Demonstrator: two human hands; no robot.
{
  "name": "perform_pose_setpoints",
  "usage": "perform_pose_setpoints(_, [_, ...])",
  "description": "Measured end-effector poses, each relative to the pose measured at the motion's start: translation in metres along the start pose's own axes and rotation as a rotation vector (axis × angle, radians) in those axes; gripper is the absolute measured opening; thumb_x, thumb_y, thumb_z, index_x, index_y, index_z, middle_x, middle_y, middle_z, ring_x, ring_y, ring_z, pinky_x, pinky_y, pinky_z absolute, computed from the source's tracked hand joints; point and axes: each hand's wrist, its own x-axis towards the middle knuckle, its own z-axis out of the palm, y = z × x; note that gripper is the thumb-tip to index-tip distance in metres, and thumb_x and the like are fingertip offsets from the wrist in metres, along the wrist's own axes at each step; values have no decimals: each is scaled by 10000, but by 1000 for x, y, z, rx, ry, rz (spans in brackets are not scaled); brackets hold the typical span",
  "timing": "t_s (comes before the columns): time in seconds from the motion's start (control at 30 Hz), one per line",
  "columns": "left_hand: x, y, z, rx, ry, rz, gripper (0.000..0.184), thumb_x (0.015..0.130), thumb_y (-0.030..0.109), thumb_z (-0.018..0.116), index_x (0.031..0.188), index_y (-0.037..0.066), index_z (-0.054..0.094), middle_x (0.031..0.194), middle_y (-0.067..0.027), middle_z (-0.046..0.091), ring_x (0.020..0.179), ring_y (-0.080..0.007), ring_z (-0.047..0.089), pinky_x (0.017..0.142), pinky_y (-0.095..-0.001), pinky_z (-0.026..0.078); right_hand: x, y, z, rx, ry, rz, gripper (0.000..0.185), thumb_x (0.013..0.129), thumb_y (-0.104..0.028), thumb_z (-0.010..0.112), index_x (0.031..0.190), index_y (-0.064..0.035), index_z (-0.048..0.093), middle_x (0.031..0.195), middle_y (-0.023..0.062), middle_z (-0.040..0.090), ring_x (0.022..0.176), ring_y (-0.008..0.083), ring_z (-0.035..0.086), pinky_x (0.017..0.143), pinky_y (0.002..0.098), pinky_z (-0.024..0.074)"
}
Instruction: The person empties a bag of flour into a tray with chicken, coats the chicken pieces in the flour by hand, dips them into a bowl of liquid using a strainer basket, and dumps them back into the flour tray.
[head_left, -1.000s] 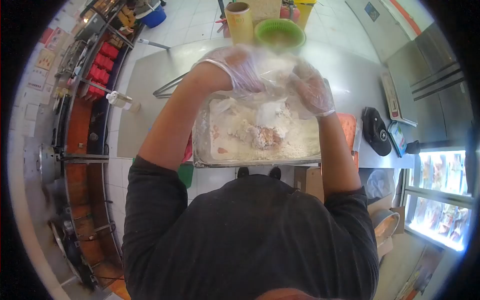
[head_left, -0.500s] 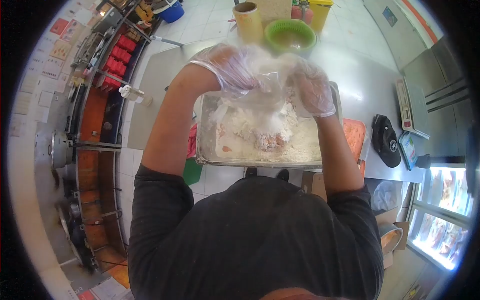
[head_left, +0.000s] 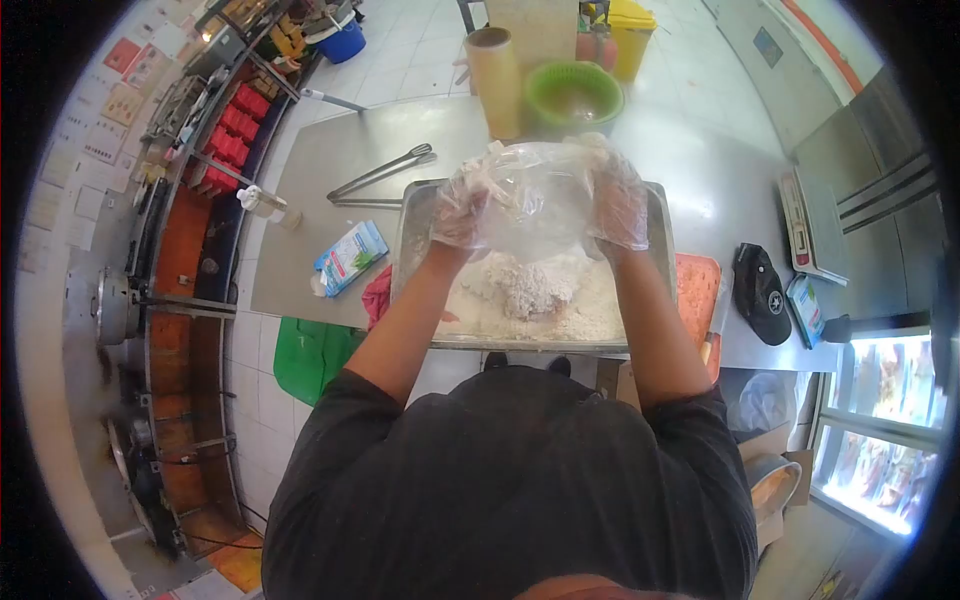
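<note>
Both of my hands wear clear plastic gloves dusted with flour. Between them a clear plastic bag point(head_left: 540, 185) is stretched over the tray. My left hand point(head_left: 462, 212) is closed on the bag's left side, and my right hand point(head_left: 620, 205) grips its right side. Below lies a metal tray point(head_left: 658, 205) holding white flour point(head_left: 595, 325) with a heap of flour-coated pieces point(head_left: 535, 290) in the middle. What the pieces are under the flour I cannot make out. The bag looks nearly see-through, with white smears, and hides the tray's far part.
Left of the tray lie metal tongs point(head_left: 385, 172) and a blue-white packet point(head_left: 350, 258). Behind stand a yellowish cylinder point(head_left: 494, 85) and a green basket point(head_left: 574, 92). On the right are an orange tray point(head_left: 698, 290), a black cap point(head_left: 762, 295) and a scale point(head_left: 815, 225).
My left hand has come down and toward me from its raised position. The bag, earlier tipped up amid white dust over the tray, now hangs lower and more level between both hands.
</note>
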Motion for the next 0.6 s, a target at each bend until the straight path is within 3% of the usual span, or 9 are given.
perform_pose_setpoints(0.07, [-7, 4, 0, -44, -36, -89, 534, 796, 121, 636, 1317, 144, 525, 1176, -177, 593, 1027, -408, 584, 873, -486, 482, -6, 3, 2, 105, 39, 24, 297, 1005, -261, 557, 1168, -30, 645, 1135, 58, 666, 1067, 134, 578, 951, 290, 454])
perform_pose_setpoints(0.13, [-8, 8, -2, 502, -34, 203, 510, 811, 151, 614, 1308, 115, 510, 1166, -173, 591, 1042, -395, 575, 895, -499, 460, -11, 11, 1, 213, 76, 34, 294, 1001, -263, 562, 1165, -33, 646, 1141, 56, 665, 1065, 134, 583, 946, 287, 459])
perform_pose_setpoints(0.17, [-9, 10, -4, 501, -33, 203, 510, 811, 151, 614, 1308, 115, 510, 1166, -173, 591, 1042, -395, 575, 895, -499, 460, -13, 17, 0, 319, 116, 39, 292, 998, -265, 567, 1161, -36, 647, 1146, 55, 665, 1063, 133, 587, 940, 285, 463])
perform_pose_setpoints(0.23, [-2, 27, -14, 507, -173, 65, 429, 837, 180, 595, 1254, 93, 539, 1158, -178, 584, 1037, -384, 576, 890, -495, 456, -16, 32, -4, 215, 127, 102, 294, 993, -250, 576, 1180, -31, 642, 1154, 55, 664, 1058, 131, 592, 931, 278, 467])
perform_pose_setpoints(0.33, [5, 16, -17, 586, -191, -119, 290, 885, 207, 584, 1142, 75, 608, 1074, -172, 621, 985, -350, 607, 825, -482, 473, -21, 28, -13, 96, 79, 230, 304, 980, -212, 598, 1218, -25, 631, 1167, 49, 665, 1051, 120, 599, 911, 261, 474])
perform_pose_setpoints(0.43, [16, 21, -27, 338, -93, -242, 219, 910, 224, 602, 1042, 56, 651, 963, -158, 656, 892, -324, 634, 749, -446, 484, -21, 17, -25, 127, -22, 296, 317, 964, -166, 617, 1246, -20, 624, 1173, 38, 668, 1057, 107, 600, 896, 251, 481])
perform_pose_setpoints(0.5, [18, 28, -29, 311, -77, -174, 196, 906, 205, 621, 1015, 46, 655, 916, -151, 657, 850, -318, 635, 725, -428, 482, -22, 14, -33, 176, -56, 309, 324, 956, -144, 625, 1253, -15, 622, 1172, 33, 671, 1065, 102, 599, 892, 250, 484])
perform_pose_setpoints(0.57, [16, 42, -25, 284, -65, -109, 175, 901, 187, 639, 988, 36, 658, 868, -144, 659, 809, -313, 636, 701, -411, 481, -21, 15, -41, -280, -370, 159, 318, 950, -146, 631, 1239, -14, 632, 1159, 40, 684, 1074, 110, 605, 887, 282, 494])
perform_pose_setpoints(0.6, [18, 53, -19, 83, 19, -169, 148, 888, 160, 650, 968, 37, 654, 863, -142, 653, 796, -316, 629, 698, -412, 478, -21, 21, -41, -276, -373, 163, 318, 950, -146, 631, 1239, -14, 632, 1159, 40, 684, 1074, 110, 605, 887, 282, 494])
